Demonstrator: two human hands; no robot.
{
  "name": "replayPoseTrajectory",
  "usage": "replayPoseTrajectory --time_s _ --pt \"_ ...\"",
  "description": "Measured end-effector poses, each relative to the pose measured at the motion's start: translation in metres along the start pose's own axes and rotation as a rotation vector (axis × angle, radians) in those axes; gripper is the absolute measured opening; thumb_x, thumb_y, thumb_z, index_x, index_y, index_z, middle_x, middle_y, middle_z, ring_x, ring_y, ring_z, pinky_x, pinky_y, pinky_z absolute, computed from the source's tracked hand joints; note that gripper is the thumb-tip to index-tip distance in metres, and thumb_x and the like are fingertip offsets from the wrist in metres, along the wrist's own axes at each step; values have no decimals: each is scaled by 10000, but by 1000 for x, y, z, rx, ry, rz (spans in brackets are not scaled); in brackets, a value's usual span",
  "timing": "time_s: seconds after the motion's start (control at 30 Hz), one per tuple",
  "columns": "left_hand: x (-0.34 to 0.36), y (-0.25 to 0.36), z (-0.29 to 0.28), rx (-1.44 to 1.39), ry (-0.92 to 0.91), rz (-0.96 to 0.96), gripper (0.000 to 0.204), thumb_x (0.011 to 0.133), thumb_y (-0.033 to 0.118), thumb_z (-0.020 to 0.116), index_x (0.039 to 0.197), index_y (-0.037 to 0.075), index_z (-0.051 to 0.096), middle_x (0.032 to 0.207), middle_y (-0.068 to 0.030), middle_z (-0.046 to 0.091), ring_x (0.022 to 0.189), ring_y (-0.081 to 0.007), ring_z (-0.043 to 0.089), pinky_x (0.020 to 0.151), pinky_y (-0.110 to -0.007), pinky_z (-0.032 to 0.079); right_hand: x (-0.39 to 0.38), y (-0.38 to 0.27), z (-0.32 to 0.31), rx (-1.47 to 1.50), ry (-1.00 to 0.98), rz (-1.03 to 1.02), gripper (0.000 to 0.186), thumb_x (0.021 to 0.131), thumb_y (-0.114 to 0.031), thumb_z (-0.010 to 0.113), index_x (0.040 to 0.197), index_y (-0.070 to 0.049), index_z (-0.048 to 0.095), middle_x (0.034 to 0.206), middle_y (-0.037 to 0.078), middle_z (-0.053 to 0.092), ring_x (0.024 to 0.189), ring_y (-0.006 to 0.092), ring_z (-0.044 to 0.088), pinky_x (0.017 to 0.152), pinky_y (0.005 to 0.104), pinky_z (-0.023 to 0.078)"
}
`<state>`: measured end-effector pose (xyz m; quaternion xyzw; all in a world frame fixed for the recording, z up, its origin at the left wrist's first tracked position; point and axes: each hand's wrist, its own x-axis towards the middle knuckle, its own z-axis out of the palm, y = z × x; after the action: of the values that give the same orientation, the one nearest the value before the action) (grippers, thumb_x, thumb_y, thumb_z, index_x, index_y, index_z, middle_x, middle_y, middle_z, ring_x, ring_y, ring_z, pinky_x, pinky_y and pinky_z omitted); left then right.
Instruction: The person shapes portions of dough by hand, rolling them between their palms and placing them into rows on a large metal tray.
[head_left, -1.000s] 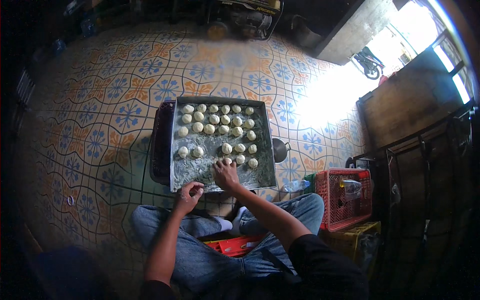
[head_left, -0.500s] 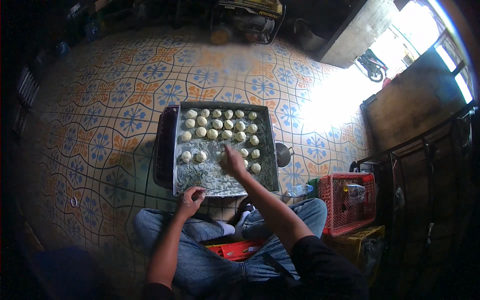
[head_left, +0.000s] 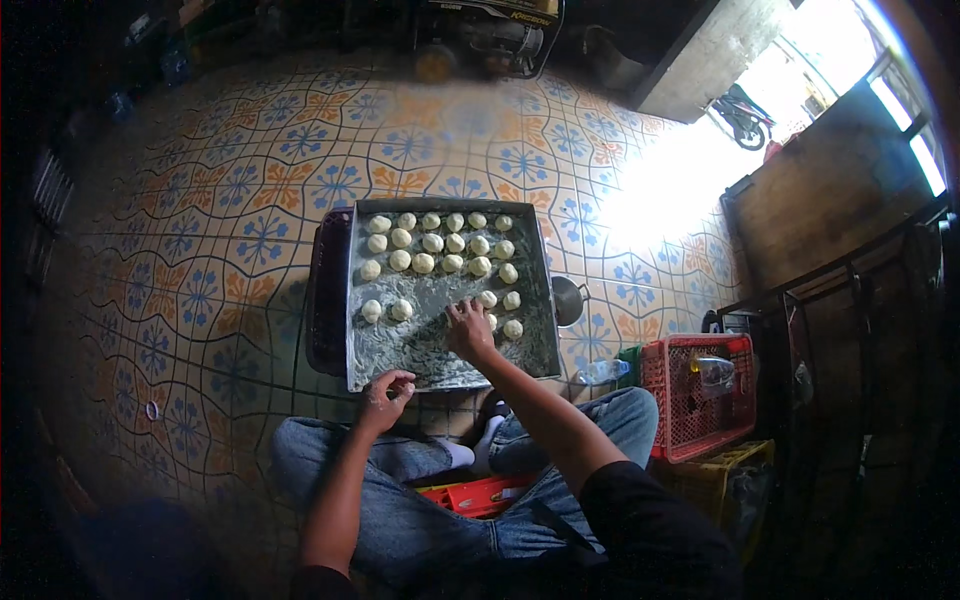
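Note:
A large square metal tray [head_left: 400, 362], dusted with flour, lies in front of me with rows of round white dough balls [head_left: 423, 263] on it. Over its near middle, my right hand [head_left: 468, 330] curls its fingers down around a dough ball that they mostly hide. Just right of those fingers sit a few more dough balls [head_left: 512, 300]. My left hand [head_left: 386, 400] hovers at the tray's near edge, its floury fingers bent and the thumb apart, with nothing seen in it. Two dough balls [head_left: 402, 310] lie farther left in the tray.
A dark purple container [head_left: 330, 300] shows under the tray's left side. To the right are a round metal lid or pan [head_left: 570, 302], a plastic bottle [head_left: 603, 372], a red crate [head_left: 690, 440] and a yellow crate [head_left: 712, 480]. A generator [head_left: 490, 40] stands on the far tiled floor.
My right hand has shifted slightly nearer to me, and its fingers now cover the dough ball that showed beside it. The left hand stays at the near edge, moved only slightly.

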<state>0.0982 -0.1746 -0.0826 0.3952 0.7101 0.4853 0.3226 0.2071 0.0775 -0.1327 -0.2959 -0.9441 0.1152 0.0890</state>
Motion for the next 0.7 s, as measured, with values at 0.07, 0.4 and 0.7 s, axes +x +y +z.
replayPoseTrajectory --time_s 0.07,0.4,0.7 --pt "1 4 1 -6 -7 9 192 929 121 723 1105 46 717 961 -92 732 894 -186 717 836 -345 562 -11 1 -1 -86 48 -67 604 748 -138 730 1334 -110 587 1278 214 569 1200 438 513 931 510 540" --pt "6 18 6 37 -24 -12 194 958 149 725 1125 50 716 985 -88 728 939 -189 715 875 -357 556 -37 11 -17 397 -137 4 457 729 -30 745 1173 -124 687 1212 189 607 1083 440 602 883 503 544" --pt "-14 50 33 -1223 -95 -630 474 1063 485 513 1306 93 624 1247 -74 678 1111 -239 680 960 -399 557 -123 -109 -120 631 -313 2 1076 701 -287 898 1603 -207 315 1246 163 673 1153 401 637 958 468 530"
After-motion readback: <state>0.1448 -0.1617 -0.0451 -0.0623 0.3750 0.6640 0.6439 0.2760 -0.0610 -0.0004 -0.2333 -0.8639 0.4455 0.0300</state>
